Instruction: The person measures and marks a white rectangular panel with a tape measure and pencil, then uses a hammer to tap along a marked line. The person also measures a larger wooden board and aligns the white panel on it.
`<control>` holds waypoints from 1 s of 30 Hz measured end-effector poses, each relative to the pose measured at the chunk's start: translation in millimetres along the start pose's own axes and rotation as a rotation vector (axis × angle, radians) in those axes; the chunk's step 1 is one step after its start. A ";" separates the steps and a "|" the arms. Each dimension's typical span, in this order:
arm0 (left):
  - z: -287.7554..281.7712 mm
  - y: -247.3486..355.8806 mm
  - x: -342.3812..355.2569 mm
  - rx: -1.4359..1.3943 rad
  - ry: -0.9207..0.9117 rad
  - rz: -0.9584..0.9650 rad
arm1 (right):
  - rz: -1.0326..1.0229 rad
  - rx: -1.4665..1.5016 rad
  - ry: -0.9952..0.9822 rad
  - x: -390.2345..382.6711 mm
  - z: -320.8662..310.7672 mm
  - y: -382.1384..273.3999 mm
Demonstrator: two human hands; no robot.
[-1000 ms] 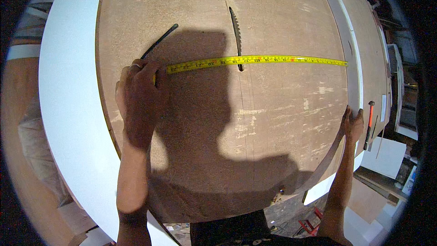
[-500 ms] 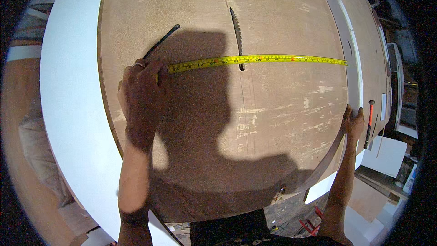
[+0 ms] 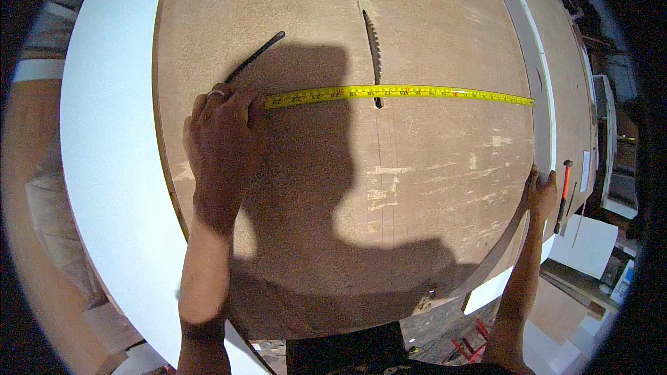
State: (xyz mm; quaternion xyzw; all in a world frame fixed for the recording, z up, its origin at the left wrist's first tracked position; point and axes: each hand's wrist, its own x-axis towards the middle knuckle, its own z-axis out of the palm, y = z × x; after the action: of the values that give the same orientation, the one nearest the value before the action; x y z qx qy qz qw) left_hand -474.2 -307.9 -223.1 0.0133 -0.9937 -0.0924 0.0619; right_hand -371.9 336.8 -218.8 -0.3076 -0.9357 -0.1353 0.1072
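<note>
- Where the toothed saw blade (image 3: 373, 45) rises through its slot (image 3: 379, 104) in the wooden desk (image 3: 451, 42), a yellow tape measure (image 3: 424, 90) lies stretched across the slot's near end, running out to both sides of the blade.
- Left of the saw blade, the left hand (image 3: 226, 132), with a ring (image 3: 217, 92) on one finger, has its grip closed over the tape measure's left end; what lies beneath the palm is hidden.
- Past those fingers a slim black stick (image 3: 260, 54) slants toward the saw blade; whether this grip takes it in too, I cannot tell.
- Well to the right of the saw blade, the tape measure's other end meets the side of a long fence board (image 3: 544, 125).
- Also right of the saw blade, but nearer, the right hand (image 3: 543, 193) has its grip clasped on the fence board.
- Farthest right of the saw blade, beyond the fence board, lies an orange-and-black hammer (image 3: 565, 184).
- Far left of the saw blade, past the desk's edge, a broad white board (image 3: 114, 132) extends.
- Nearer than the saw blade, a head-and-shoulders shadow (image 3: 299, 187) darkens the desk.
</note>
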 end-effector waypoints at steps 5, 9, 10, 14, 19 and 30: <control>-2.4 0.0 0.5 -0.029 0.003 -0.003 | -0.026 0.029 0.008 3.9 11.0 14.2; -2.6 0.9 -0.1 -0.022 0.028 0.012 | -0.111 0.108 0.021 7.9 11.7 24.4; -2.6 1.3 0.1 -0.018 0.034 0.014 | -0.112 0.158 -0.019 10.7 7.9 19.9; -4.2 3.0 1.7 -0.019 0.045 0.016 | -0.404 0.280 0.382 17.7 -27.0 -47.0; -11.2 4.1 5.4 -0.012 -0.039 -0.018 | -0.660 0.988 -0.117 1.5 -63.5 -240.3; -18.5 3.6 5.3 -0.144 0.030 0.004 | -0.670 1.227 -0.791 -16.2 -89.3 -409.4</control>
State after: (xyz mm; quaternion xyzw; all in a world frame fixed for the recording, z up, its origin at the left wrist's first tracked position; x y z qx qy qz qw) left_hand -477.2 -308.0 -203.8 0.0085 -0.9835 -0.1631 0.0779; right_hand -596.2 -17.5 -216.0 0.0784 -0.8544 0.4973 -0.1287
